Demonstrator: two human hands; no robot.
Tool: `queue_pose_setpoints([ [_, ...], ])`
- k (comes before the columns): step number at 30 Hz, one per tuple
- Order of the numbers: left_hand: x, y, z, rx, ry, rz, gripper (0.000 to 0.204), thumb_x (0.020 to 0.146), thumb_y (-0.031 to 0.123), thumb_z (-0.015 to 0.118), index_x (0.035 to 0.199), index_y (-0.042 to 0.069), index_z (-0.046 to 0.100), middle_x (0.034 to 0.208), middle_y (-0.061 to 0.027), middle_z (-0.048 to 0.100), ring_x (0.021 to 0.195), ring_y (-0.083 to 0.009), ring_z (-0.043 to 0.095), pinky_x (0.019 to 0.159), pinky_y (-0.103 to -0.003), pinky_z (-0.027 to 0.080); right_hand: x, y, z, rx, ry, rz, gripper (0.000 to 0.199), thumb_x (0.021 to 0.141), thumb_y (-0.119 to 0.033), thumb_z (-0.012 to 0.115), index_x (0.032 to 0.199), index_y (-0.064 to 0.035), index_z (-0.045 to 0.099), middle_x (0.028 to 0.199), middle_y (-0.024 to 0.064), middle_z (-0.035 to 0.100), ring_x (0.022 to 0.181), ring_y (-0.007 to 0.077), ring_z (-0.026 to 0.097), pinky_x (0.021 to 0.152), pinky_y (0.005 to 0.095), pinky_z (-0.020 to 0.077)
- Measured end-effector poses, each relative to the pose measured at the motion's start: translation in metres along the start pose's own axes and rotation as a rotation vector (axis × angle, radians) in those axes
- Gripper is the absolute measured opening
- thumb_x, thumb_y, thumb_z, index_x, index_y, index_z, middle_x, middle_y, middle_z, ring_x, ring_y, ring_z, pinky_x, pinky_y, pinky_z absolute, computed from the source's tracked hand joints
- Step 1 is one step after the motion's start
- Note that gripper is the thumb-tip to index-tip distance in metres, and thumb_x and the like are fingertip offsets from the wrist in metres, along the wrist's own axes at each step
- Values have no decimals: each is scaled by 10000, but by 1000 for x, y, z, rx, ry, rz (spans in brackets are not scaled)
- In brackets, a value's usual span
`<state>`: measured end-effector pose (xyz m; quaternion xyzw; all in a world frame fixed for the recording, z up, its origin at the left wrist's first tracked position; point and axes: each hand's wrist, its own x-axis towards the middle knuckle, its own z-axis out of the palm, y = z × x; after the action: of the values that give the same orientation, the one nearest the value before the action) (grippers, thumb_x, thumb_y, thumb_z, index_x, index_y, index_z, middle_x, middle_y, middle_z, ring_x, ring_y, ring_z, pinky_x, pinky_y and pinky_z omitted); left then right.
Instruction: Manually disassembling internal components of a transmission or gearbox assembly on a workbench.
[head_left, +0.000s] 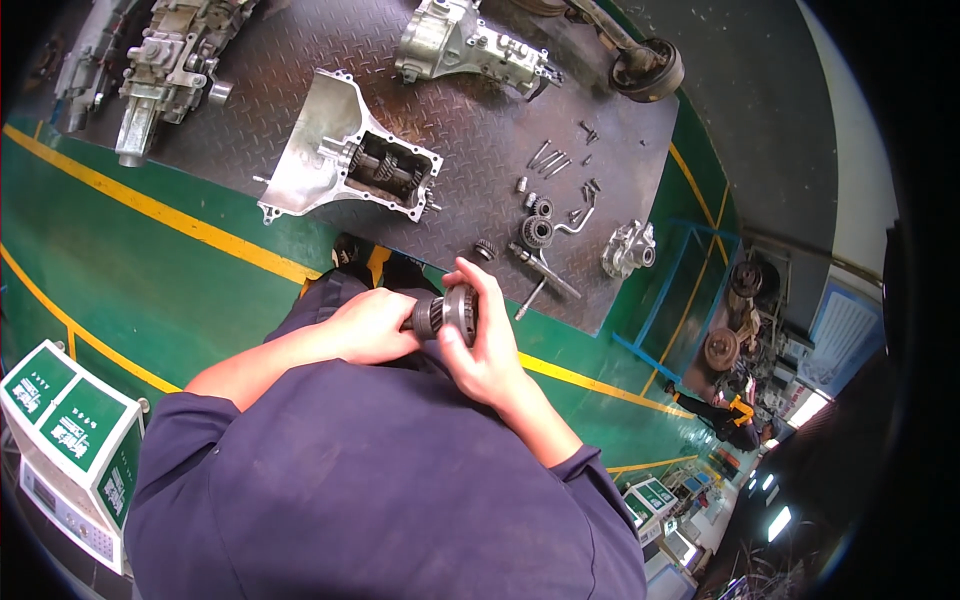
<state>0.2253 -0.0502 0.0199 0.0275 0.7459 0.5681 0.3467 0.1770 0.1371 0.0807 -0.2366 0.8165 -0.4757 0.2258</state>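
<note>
**Gear shaft, held in both hands**

Head view: gear shaft (pixel 445 315) held above the lap, long axis running left to right. Left hand (pixel 370 327) closed around its left end; right hand (pixel 487 335) wrapped over the gear end. Open gearbox (pixel 345 160) lies ahead on the steel plate (pixel 470 130), well apart.

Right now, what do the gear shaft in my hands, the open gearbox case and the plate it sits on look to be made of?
The gear shaft, held by the left hand and right hand, looks like dark steel with machined teeth. The open gearbox case looks like cast aluminium: pale, matte, ribbed. The plate looks like dark metal tread plate, going by its raised pattern.
</note>
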Motion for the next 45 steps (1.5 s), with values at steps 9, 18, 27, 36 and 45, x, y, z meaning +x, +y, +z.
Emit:
queue_pose_setpoints([
  [9,-9,2,2,-339,-138,17,930,724,233,877,1465,24,355,1378,-164,560,1280,-252,553,1064,-385,452,-5,3,-7,-28,-117,-60,710,789,-131,785,1401,-9,445,1332,205,496,1258,343,503,1083,414,414],
  [18,10,-32,37,-843,-194,370,1072,819,621,760,1524,-17,265,1464,-147,457,1381,-239,438,1159,-400,353,-19,0,-7,-4,-70,-218,967,724,-168,881,1510,-20,337,1360,187,545,1316,390,502,1185,516,321],
  [27,26,-6,46,-685,-64,371,1010,724,545,852,1438,-20,415,1328,-122,575,1245,-214,554,1077,-376,432,-33,33,-54,335,-149,-336,898,842,-271,818,1534,-8,310,1523,191,406,1443,325,375,1189,440,308],
  [36,36,13,66,-489,271,189,964,691,644,800,1306,-25,477,1181,-98,610,1078,-176,600,972,-325,475,-58,319,-31,-12,197,681,509,877,-315,748,1223,26,596,1077,200,679,1041,290,664,921,395,533],
  [45,54,41,100,-485,475,129,863,733,576,751,1286,-28,479,1171,-111,612,1080,-184,602,984,-327,462,34,356,-14,-251,222,593,456,839,-407,769,1015,7,699,1050,257,654,1019,386,648,921,434,517],
])
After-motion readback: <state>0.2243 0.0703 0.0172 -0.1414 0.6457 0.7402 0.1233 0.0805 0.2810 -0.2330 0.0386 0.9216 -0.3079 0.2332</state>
